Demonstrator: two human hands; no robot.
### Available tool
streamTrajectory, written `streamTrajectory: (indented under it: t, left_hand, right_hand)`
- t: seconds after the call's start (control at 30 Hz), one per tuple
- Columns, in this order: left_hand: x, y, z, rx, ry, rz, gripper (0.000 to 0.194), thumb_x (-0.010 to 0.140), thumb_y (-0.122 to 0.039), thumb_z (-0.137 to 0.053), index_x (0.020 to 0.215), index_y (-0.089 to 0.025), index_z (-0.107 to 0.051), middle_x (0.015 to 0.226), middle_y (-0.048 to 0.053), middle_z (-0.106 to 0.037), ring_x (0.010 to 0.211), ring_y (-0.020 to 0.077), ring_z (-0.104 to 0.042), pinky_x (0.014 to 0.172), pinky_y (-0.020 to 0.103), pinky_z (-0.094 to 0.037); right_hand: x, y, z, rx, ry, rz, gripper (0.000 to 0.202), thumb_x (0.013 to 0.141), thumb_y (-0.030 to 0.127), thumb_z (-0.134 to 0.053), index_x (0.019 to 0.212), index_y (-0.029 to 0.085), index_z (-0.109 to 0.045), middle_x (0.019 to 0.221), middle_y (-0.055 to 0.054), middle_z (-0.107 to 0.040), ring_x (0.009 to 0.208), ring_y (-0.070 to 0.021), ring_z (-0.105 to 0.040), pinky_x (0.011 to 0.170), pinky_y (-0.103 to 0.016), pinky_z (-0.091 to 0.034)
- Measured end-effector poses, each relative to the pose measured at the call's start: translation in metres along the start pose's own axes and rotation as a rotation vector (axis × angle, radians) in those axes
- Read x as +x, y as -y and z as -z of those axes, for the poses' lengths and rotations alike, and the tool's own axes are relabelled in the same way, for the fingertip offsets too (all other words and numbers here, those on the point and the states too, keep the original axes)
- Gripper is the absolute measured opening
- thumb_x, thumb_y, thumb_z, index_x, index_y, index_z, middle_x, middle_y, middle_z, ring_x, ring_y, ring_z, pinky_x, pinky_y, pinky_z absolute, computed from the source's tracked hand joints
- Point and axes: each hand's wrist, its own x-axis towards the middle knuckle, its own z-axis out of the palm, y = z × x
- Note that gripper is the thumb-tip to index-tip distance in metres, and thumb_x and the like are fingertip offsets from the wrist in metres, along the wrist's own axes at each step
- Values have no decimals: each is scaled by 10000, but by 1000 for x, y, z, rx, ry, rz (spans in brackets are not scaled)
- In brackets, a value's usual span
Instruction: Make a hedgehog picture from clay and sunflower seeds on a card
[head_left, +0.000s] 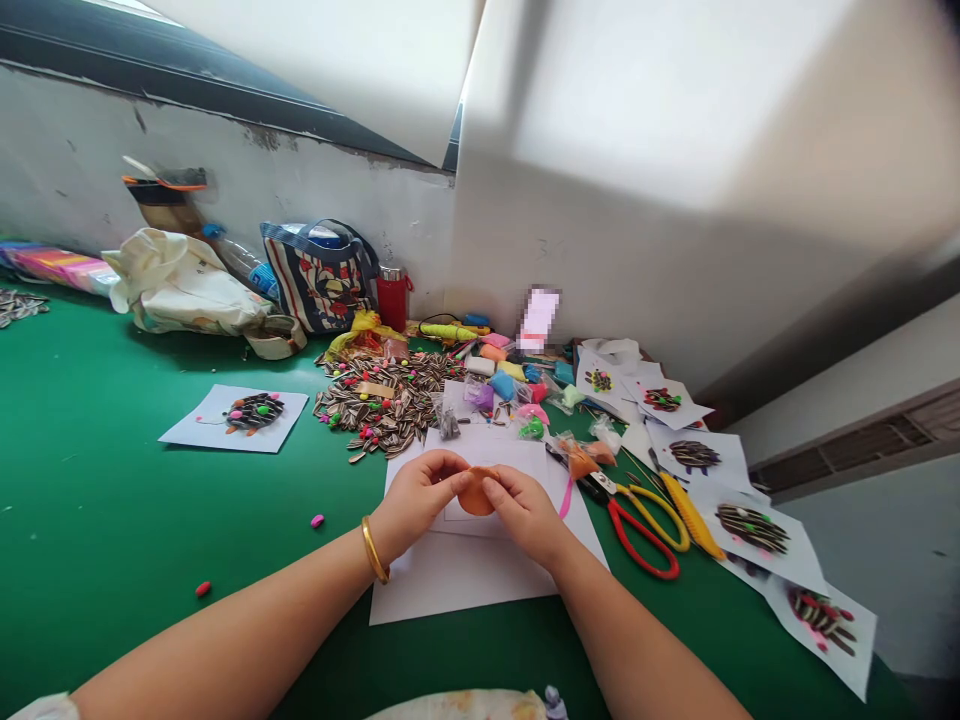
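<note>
A flattened orange disc of modelling clay [477, 496] is pinched between both hands above white sheets of paper [480, 583]. My left hand [417, 500], with a gold bangle at its wrist, grips the disc's left edge between thumb and fingers. On the opposite edge, my right hand [529, 512] is closed in the same way. Just beyond the hands lie a heap of striped sunflower seeds [397, 400] mixed with coloured bits, and several packets of coloured clay, among them a bag of orange clay [580, 458].
Right of the paper lie red-handled scissors [646, 548], yellow-handled scissors [660, 520] and a yellow utility knife [691, 515]. Several seed-decorated cards [806, 560] line the right edge; another card [206, 425] is at left. Bags, a red flask [393, 298] and a phone [540, 320] stand along the wall.
</note>
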Motion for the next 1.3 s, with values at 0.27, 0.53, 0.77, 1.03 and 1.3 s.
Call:
streamTrajectory:
  t: [0.27, 0.53, 0.77, 1.03, 1.3]
  left_hand:
    - [-2, 2, -2, 52, 41, -6, 306, 733, -444, -702, 855, -165, -678, 835, 54, -686, 779, 185, -624, 732, 310, -517]
    - [-1, 4, -1, 168, 6, -45, 221, 745, -394, -686, 815, -186, -715, 812, 50, -699, 778, 197, -626, 729, 305, -505]
    - [-2, 5, 0, 286, 71, -221, 165, 798, -336, -644, 869, -242, -758, 851, 50, -685, 841, 196, -616, 802, 312, -479]
    - [0, 4, 0, -10, 12, 2, 452, 727, -370, -719, 1116, -163, -617, 838, 40, -642, 786, 175, -614, 704, 301, -503]
    - [0, 3, 0, -18, 73, 64, 364, 733, -448, -708, 936, -150, -651, 840, 61, -687, 771, 185, -639, 713, 310, -503]
  right_hand:
    - [0, 1, -3, -130, 30, 3, 274, 923, 315, -445, 726, 194, -591, 704, 6, -559, 688, -146, -503, 627, -248, -365]
    - [-1, -1, -3, -164, -10, -36, 221, 906, 302, -475, 785, 199, -629, 726, 5, -596, 681, -147, -514, 613, -250, -373]
    - [-1, -3, -4, -124, 11, -33, 268, 918, 324, -453, 767, 194, -633, 726, 0, -606, 695, -153, -530, 643, -258, -398]
    - [2, -4, 2, 55, -136, -94, 268, 882, 415, -526, 946, 194, -662, 870, -34, -676, 827, -196, -604, 720, -297, -469]
    - [1, -8, -2, 77, -80, -163, 213, 826, 386, -599, 883, 188, -651, 807, -20, -659, 751, -175, -590, 673, -281, -458]
